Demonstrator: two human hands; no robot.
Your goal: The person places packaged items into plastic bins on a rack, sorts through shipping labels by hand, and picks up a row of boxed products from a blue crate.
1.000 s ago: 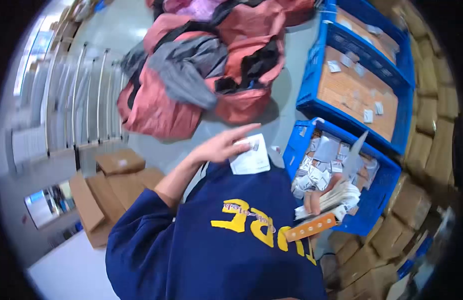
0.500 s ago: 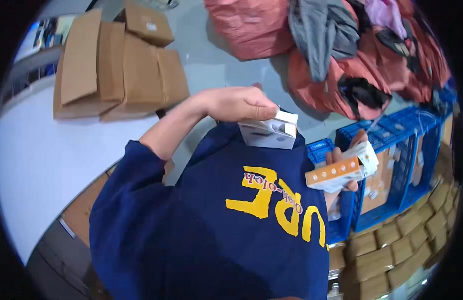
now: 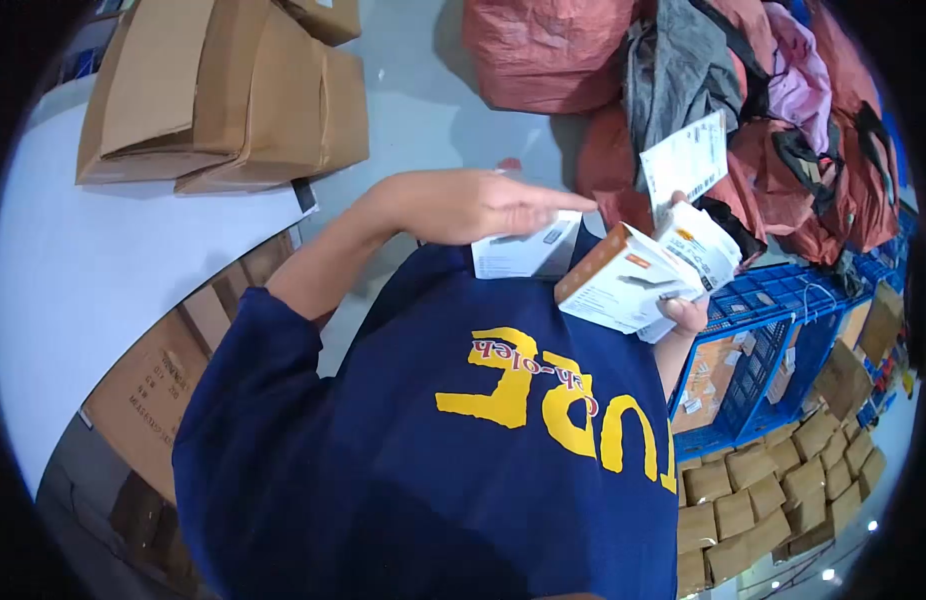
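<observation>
My left hand (image 3: 463,205) is closed over the top of a small white box (image 3: 523,258), held before my dark blue shirt. Its index finger points right, toward the other box. In my right hand (image 3: 688,315) sits an orange-and-white box (image 3: 628,285), tilted, its broad printed face showing. My thumb presses on its lower right corner. Behind that box, in the same hand, is a bundle of folded white printed labels (image 3: 698,245). One flat label sheet (image 3: 686,160) with a barcode sticks up above them. Most fingers of my right hand are hidden.
A white table (image 3: 113,270) lies to the left, with large cardboard boxes (image 3: 253,100) at its far end. Red woven sacks (image 3: 548,50) fill the floor ahead. Blue crates (image 3: 773,340) stand to the right, beside rows of brown parcels (image 3: 773,490).
The orange-and-white box has come left, closer to my left hand, and turned to show its broad face. A label sheet now stands up above my right hand. The view has shifted slightly.
</observation>
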